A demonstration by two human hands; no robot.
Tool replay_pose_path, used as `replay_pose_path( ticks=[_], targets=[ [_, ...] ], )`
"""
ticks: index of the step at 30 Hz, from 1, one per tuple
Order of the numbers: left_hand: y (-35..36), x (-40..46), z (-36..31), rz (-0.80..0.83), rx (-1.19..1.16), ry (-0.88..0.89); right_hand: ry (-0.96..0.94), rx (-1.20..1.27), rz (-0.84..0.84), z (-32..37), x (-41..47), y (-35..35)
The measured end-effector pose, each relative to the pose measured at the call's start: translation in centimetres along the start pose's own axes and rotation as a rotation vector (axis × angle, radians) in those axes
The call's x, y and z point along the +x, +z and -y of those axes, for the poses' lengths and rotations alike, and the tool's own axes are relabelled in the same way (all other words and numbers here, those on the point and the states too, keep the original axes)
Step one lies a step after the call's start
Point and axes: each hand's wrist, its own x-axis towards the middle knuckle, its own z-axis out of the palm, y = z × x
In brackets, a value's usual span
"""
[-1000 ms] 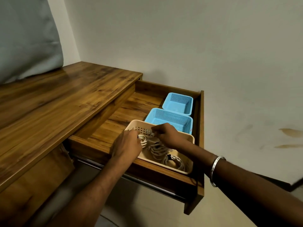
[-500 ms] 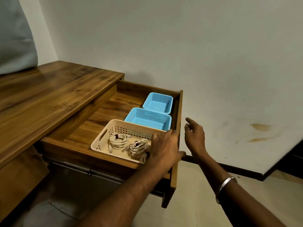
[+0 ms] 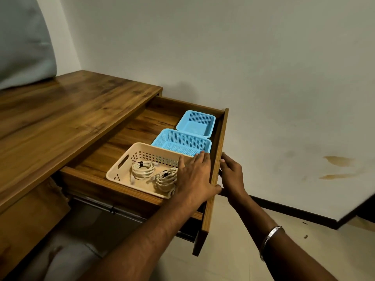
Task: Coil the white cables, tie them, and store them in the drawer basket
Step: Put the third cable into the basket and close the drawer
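Note:
The beige drawer basket (image 3: 129,157) sits at the near end of the open wooden drawer. Two coiled white cables, each tied with a dark tie, lie inside it: one coil (image 3: 143,171) on the left and another (image 3: 165,179) beside it. A bit more white cable shows under my left hand (image 3: 194,177). That hand lies with straight fingers over the basket's right end, thumb against the drawer front (image 3: 218,138). My right hand (image 3: 232,177) grips the outer face of the drawer front, fingers curled at its top edge.
Two blue mesh baskets (image 3: 182,141) (image 3: 195,123) stand behind the beige one in the drawer. The wooden desk top (image 3: 60,118) stretches to the left, with a grey cushion (image 3: 22,43) at its far end. A wall stands close behind the drawer.
Both hands left the cables in the basket. My left hand moved to the basket's right end and my right hand came round to grip the outside of the drawer front.

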Motion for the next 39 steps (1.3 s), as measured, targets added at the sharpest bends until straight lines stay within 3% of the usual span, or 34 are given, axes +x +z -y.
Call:
replay_pose_path(
  ticks=[19,26,32,39],
  targets=[
    [-6.0,-0.9,16.9,-0.103,0.229,-0.207,-0.044,0.174,0.102,1.8,2.6,18.9],
    [-8.7,-0.5,24.4,-0.132,0.33,-0.313,-0.052,0.18,0.246,2.4,4.2,27.0],
    [-10.2,-0.8,30.2,-0.14,0.392,-0.409,0.075,0.292,0.357,3.1,5.4,33.0],
    [-9.9,-1.2,31.3,-0.159,0.486,-0.387,0.104,0.322,0.356,2.7,5.6,35.4]
  ],
)
